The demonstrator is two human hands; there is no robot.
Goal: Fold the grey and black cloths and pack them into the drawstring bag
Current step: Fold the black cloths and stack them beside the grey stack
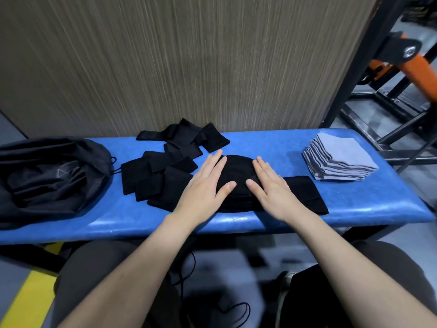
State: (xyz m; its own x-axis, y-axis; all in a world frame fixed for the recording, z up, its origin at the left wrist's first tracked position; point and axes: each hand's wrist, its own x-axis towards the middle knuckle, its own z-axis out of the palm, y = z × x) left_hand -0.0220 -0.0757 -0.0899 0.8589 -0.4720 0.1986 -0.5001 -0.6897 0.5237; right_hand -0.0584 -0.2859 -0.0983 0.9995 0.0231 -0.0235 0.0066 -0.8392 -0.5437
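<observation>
Now left hand [205, 183], right hand [269, 185] flat, fingers straight, pressing black cloth stack [237, 171] on bench [354, 204].

Both forearms reach forward, left hand [205, 185] and right hand [269, 188] flat, palms down, fingers straight.

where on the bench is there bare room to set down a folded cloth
Bare blue bench lies between the black stack under both hands and the grey stack, and along the near edge by the drawstring bag. The loose black cloths crowd left of centre.
</observation>
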